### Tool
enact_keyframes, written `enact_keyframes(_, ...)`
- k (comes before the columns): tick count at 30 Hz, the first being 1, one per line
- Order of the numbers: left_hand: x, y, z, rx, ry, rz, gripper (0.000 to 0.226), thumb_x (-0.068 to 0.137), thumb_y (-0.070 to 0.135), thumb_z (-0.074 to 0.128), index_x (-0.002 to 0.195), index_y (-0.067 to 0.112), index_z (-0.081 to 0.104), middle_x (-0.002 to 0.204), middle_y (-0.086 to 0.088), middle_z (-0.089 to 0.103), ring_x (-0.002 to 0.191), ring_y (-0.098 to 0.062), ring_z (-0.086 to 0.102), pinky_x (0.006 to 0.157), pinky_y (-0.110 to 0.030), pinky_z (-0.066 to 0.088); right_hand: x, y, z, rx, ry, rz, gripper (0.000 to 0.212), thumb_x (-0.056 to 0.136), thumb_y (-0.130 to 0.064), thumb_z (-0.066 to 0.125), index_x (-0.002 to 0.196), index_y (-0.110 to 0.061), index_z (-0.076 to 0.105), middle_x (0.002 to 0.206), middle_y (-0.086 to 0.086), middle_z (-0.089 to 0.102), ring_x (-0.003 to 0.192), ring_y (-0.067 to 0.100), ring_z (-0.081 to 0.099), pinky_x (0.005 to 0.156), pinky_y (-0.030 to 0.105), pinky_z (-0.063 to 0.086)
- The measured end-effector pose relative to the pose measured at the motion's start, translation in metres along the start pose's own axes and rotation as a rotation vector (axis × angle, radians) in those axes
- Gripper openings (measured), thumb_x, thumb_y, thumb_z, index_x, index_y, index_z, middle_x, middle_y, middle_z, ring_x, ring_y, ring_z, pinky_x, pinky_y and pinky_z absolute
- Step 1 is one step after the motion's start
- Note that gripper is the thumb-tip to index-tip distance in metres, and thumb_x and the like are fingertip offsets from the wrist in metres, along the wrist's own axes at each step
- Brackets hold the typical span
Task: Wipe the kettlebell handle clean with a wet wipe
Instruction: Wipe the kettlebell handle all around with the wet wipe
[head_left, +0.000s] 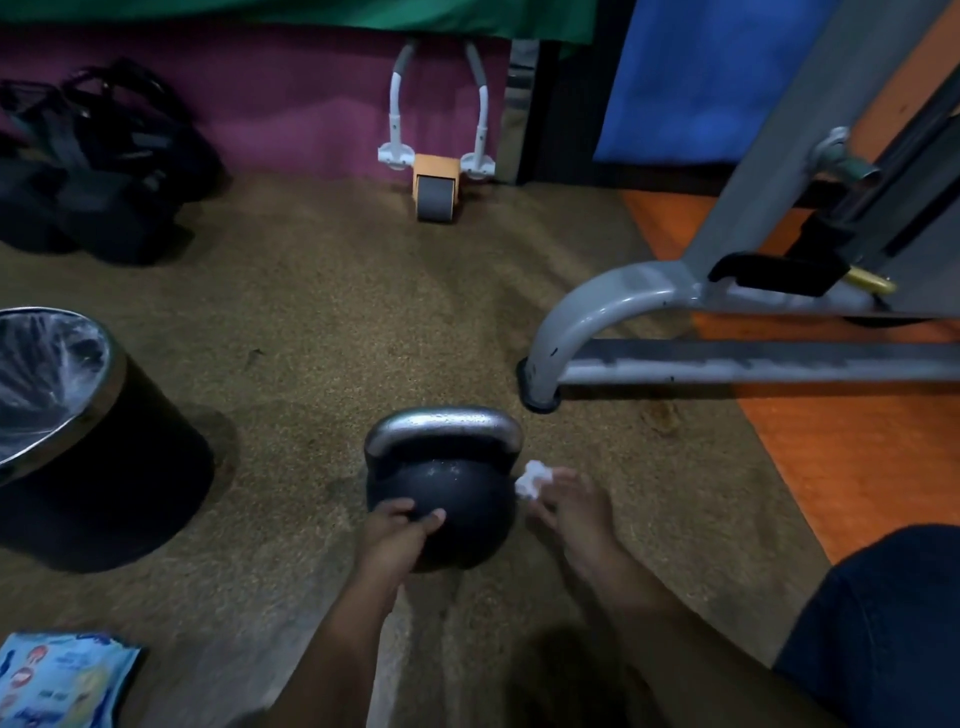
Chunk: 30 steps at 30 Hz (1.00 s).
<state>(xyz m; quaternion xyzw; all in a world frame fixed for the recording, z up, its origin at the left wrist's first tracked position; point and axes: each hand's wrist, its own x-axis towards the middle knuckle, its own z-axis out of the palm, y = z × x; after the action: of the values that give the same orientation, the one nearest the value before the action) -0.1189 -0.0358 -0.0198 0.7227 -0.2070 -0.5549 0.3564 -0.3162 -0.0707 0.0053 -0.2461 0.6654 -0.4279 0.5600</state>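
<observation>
The kettlebell (441, 499) is steadied by the left hand (397, 530). A crumpled wipe (530, 480) is pinched in the right hand (571, 506), just beside the handle (441, 423). Wiping seems underway, likely unfinished.

Head-worn, wide-angle, looking forward and down from close above the floor (322, 312). Forearms entering from the bottom edge, kettlebell (441, 499) near lower centre, wall (291, 104) along the top. Single view only.

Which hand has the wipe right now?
The right hand pinches the crumpled wet wipe beside the kettlebell; the left hand only grips the kettlebell's body.
</observation>
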Motion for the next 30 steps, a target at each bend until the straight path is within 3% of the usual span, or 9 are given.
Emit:
enact_keyframes(3,0.022,-0.002,0.001,0.123,0.095,0.073,0.106,0.063,0.028,0.097,0.148,0.013,0.035,0.152,-0.020,0.046,0.133,-0.041,0.053,0.108,-0.053,0.048,0.032,-0.027,0.001,-0.052,0.078,-0.057,0.013,0.084,-0.004,0.065,0.091,-0.016,0.068,0.090,0.009,0.073,0.083,0.023,0.071,0.066,0.032,0.060)
enact_keyframes(6,0.033,0.001,0.007,0.172,0.027,0.096,0.132,0.060,0.030,0.100,0.159,0.015,0.014,0.164,-0.016,0.025,0.145,-0.040,0.039,0.116,-0.052,0.041,0.051,-0.049,0.014,-0.253,-0.059,-0.178,0.019,0.086,0.003,0.062,0.088,-0.014,0.070,0.079,-0.001,0.068,0.073,0.012,0.066,0.056,0.014,0.053)
enact_keyframes(11,0.048,-0.014,0.009,0.073,-0.025,0.081,0.137,0.056,0.026,0.102,0.160,0.014,0.013,0.161,-0.009,0.032,0.143,-0.032,0.043,0.116,-0.046,0.043,0.080,-0.052,0.022,-0.590,-0.263,-0.307,0.019,0.089,0.002,0.059,0.101,-0.003,0.072,0.085,-0.001,0.069,0.084,0.013,0.065,0.074,0.019,0.054)
enact_keyframes(14,0.050,-0.020,0.012,0.009,-0.048,0.083,0.158,0.031,0.055,0.103,0.158,0.023,0.015,0.158,-0.003,0.034,0.143,-0.027,0.043,0.117,-0.048,0.044,0.094,-0.056,0.026,-0.647,-0.392,-0.283,0.020,0.088,0.004,0.059,0.099,-0.004,0.074,0.087,0.002,0.073,0.080,0.009,0.068,0.070,0.018,0.056)
enact_keyframes(16,0.055,-0.024,0.017,-0.018,-0.039,0.087,0.166,0.015,0.071,0.097,0.156,0.028,0.020,0.156,-0.001,0.036,0.144,-0.026,0.043,0.116,-0.049,0.045,0.102,-0.060,0.030,-0.743,-0.468,-0.286,0.026,0.085,0.007,0.062,0.084,-0.014,0.077,0.074,-0.006,0.074,0.071,0.002,0.068,0.066,0.019,0.052)
enact_keyframes(18,0.062,-0.030,0.018,-0.033,-0.038,0.086,0.159,0.016,0.071,0.097,0.153,0.030,0.028,0.154,0.000,0.039,0.141,-0.025,0.046,0.115,-0.048,0.047,0.106,-0.066,0.033,-0.859,-0.527,-0.268,0.034,0.084,0.007,0.061,0.074,-0.022,0.076,0.066,-0.012,0.073,0.067,-0.001,0.067,0.067,0.018,0.050)
enact_keyframes(21,0.059,-0.028,0.017,-0.051,-0.056,0.089,0.152,0.022,0.068,0.098,0.153,0.024,0.033,0.152,0.001,0.040,0.139,-0.023,0.048,0.114,-0.047,0.047,0.111,-0.074,0.038,-0.943,-0.624,-0.237,0.036,0.085,0.010,0.056,0.079,-0.019,0.078,0.073,-0.007,0.075,0.076,0.003,0.070,0.067,0.016,0.052)
enact_keyframes(26,0.060,-0.027,0.018,-0.076,-0.054,0.082,0.157,0.022,0.061,0.093,0.156,0.023,0.021,0.156,0.000,0.028,0.144,-0.023,0.040,0.117,-0.046,0.044,0.115,-0.068,0.031,-1.047,-0.653,-0.306,0.043,0.082,0.014,0.058,0.064,-0.022,0.072,0.058,-0.015,0.067,0.058,-0.006,0.061,0.060,0.016,0.048)
enact_keyframes(30,0.060,-0.028,0.019,-0.097,-0.051,0.081,0.166,0.016,0.065,0.094,0.158,0.024,0.020,0.156,0.005,0.025,0.144,-0.021,0.038,0.117,-0.044,0.044,0.113,-0.049,-0.005,-0.854,-0.550,-0.248,0.016,0.084,0.006,0.063,0.094,-0.001,0.073,0.084,0.001,0.070,0.075,0.007,0.064,0.066,0.018,0.052)
